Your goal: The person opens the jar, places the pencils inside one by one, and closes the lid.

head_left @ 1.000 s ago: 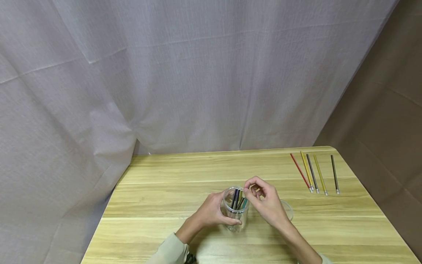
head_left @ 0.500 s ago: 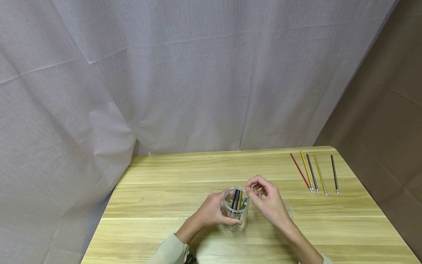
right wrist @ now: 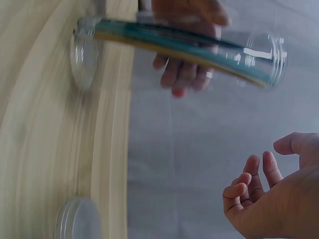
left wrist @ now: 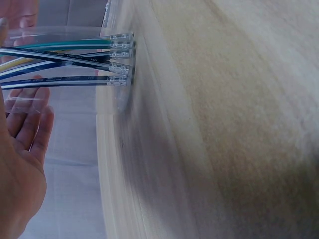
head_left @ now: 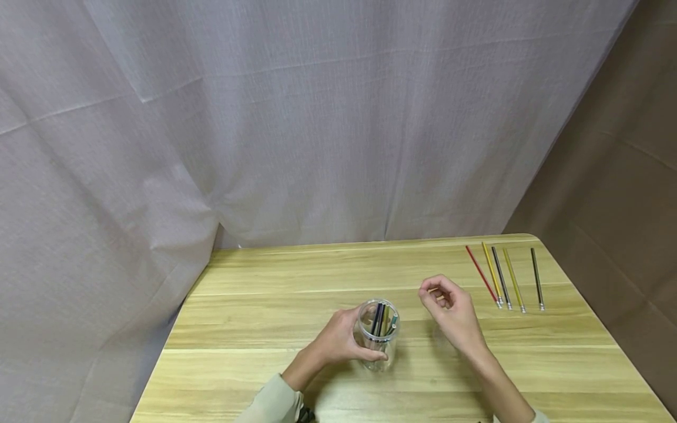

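My left hand (head_left: 338, 338) is wrapped around the side of a clear plastic jar (head_left: 376, 365) standing on the table. Several pencils (head_left: 382, 320) lean inside it, dark, yellow and green. In the left wrist view, the metal-ringed eraser ends of these pencils (left wrist: 118, 67) sit at the jar's bottom. Off to the jar's right, above the table, is my right hand (head_left: 452, 317), holding nothing. The right wrist view shows its fingers (right wrist: 253, 172) loosely bent, with the thumb apart from them.
Several pencils lie at the table's back right: a red pencil (head_left: 482, 276), two yellowish ones and two dark ones, including a dark pencil (head_left: 537, 279) farthest right. A clear round lid (right wrist: 79, 221) lies on the wooden table (head_left: 254, 329). Grey curtain (head_left: 317, 147) hangs behind.
My right hand has left the jar's rim and moved to the right, having let go of a green pencil, which now leans in the jar. The left hand stays on the jar.
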Demonstrator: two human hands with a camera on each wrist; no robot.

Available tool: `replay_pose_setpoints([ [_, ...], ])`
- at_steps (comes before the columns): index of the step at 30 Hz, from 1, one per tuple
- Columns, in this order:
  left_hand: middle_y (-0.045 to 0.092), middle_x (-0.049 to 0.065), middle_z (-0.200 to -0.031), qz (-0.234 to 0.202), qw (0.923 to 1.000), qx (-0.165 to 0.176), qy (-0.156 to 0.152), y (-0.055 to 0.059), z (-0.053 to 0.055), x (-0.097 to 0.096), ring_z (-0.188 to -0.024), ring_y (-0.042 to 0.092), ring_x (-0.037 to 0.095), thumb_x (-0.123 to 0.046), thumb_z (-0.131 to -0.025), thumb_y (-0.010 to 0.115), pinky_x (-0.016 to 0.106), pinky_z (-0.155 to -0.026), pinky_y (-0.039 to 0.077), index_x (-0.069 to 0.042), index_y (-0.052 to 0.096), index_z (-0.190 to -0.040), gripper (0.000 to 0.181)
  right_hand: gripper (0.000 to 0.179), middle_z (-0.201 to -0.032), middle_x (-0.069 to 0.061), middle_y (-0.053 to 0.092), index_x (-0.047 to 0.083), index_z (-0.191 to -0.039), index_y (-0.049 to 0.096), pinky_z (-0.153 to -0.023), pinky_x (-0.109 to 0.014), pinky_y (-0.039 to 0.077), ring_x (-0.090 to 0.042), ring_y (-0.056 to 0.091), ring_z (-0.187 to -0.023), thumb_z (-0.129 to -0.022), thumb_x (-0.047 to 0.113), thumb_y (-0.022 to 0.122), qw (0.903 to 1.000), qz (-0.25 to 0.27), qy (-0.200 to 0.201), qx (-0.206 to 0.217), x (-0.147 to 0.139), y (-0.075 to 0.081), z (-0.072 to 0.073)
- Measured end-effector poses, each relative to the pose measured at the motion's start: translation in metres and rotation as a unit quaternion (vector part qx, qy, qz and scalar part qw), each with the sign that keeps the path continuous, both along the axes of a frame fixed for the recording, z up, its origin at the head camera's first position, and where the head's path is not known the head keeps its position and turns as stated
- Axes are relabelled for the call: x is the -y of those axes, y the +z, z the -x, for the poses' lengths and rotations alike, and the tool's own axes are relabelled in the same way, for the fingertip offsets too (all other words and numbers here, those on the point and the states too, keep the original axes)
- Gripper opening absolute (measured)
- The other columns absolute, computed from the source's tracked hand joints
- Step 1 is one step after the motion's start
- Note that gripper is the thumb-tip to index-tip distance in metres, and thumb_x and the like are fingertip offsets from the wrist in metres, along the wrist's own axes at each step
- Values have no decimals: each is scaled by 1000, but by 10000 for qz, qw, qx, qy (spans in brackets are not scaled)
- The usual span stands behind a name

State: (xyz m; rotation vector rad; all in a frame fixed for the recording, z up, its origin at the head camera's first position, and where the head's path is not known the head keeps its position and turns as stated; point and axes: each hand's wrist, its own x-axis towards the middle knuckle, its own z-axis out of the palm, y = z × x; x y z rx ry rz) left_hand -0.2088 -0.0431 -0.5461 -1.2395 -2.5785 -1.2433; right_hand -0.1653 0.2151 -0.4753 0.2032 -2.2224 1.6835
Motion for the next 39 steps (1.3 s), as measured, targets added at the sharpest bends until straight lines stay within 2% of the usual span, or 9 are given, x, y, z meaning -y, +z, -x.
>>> replay_pose_setpoints([
  [5,76,2,-122,99,9999,50,66,0,0,0,-111,70,10,-43,-71,99,28,-103,53,-13,59,-144,89,8,-99,1,68,-3,-108,68,-70,-16,51,-11,63,-87,-101,-1,68,9996,35,-273,108,-21,-4,9],
  [9,76,3,-122,112,9999,84,67,0,-1,0,-112,70,11,-42,-70,99,28,-103,53,-13,59,-144,89,16,-100,6,68,-7,-114,67,-70,-16,50,-9,64,-89,-101,3,70,9982,96,-566,154,-36,-6,17],
  [16,75,4,-124,139,9998,119,48,1,-1,0,-112,70,12,-42,-71,99,29,-103,53,-12,58,-145,90,25,-96,14,69,-7,-118,67,-71,-13,49,-3,64,-88,-99,7,74,9926,205,-1162,297,-64,-14,39],
  [23,75,4,-124,124,9999,114,25,1,-1,0,-112,70,12,-43,-72,99,30,-103,54,-13,57,-147,91,25,-93,13,69,-8,-118,67,-72,-11,49,-4,62,-86,-96,-1,73,9852,618,-1558,358,-87,-25,66],
  [26,75,4,-124,127,9998,140,36,1,-1,0,-112,70,13,-43,-72,99,31,-103,54,-12,58,-147,91,23,-91,11,69,-9,-115,68,-70,-10,50,-5,62,-83,-93,-4,72,9819,773,-1682,408,-90,-21,70],
  [30,75,3,-124,124,9999,100,21,1,-1,1,-111,70,12,-44,-72,99,32,-102,55,-13,57,-147,92,23,-87,7,69,-16,-112,65,-66,-9,51,-5,62,-77,-91,-9,69,9808,832,-1754,210,-96,-16,76],
  [33,75,2,-124,118,9999,87,16,2,-2,1,-111,70,11,-44,-72,99,31,-102,55,-13,57,-148,92,25,-86,10,69,-17,-114,65,-65,-8,51,-3,61,-75,-91,-9,68,9777,846,-1914,163,-107,-29,88],
  [39,75,3,-122,122,9997,190,56,4,-2,1,-111,70,12,-43,-71,99,31,-103,54,-13,58,-146,90,25,-91,14,70,-1,-115,73,-66,-6,49,0,61,-77,-91,-4,69,9683,612,-2355,566,-128,-62,108],
])
